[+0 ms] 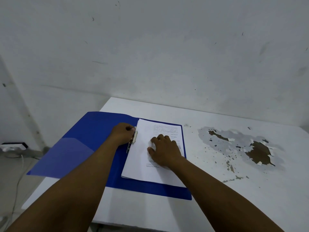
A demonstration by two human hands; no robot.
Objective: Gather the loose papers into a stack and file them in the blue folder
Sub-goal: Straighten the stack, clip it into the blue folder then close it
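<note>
The blue folder [93, 148] lies open on the white tabletop [217, 190], the papers [142, 158] stacked on its 3 o'clock half. The left hand [122, 133] pinches the clip [134, 137] at the stack's 9 o'clock edge; the right hand [164, 150] presses flat on the papers.

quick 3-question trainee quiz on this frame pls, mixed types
1. True or false: the blue folder lies open on the table.
2. Which hand presses down on the paper stack? A) left hand B) right hand C) neither
3. Fill in: the left hand's grip is at the folder's ____, along the left edge of the stack.

Key
1. True. The cover is spread to the left, the stack rests on the right half.
2. B. The right hand lies on the top sheet.
3. Clip. The fingers curl at its top end.
</note>
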